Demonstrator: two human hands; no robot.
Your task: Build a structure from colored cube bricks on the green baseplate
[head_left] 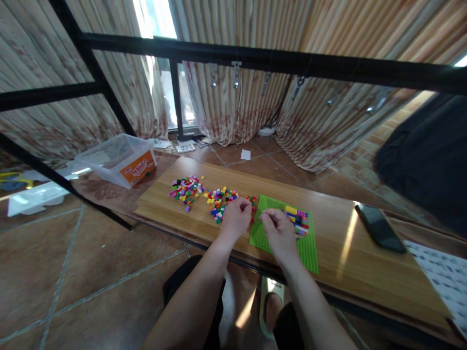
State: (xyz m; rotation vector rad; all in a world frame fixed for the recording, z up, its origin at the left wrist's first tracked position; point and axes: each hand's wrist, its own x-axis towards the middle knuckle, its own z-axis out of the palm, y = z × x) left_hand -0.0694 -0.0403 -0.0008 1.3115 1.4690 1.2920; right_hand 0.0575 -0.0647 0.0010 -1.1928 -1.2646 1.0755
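Observation:
My left hand (237, 216) is above the right edge of a pile of small coloured toy bricks (219, 197), with thumb and fingers drawn together. Whatever those fingers hold, if anything, is too small to make out. Over the green baseplate (310, 257) is my right hand (280, 233), its thumb and forefinger pinched near the plate's left part. Nothing can be named between them. Rows of bricks (302, 222) in several colours sit on the plate, just right of my right hand and partly hidden by it. Another loose brick pile (186, 187) lies farther left.
The wooden board (332, 238) carries a dark phone (379, 227) at the right. Beside it lies a patterned sheet (438, 272). A clear plastic box (109, 158) with an orange label stands at the left. Black metal bars (255, 52) cross in front of the curtains (233, 102).

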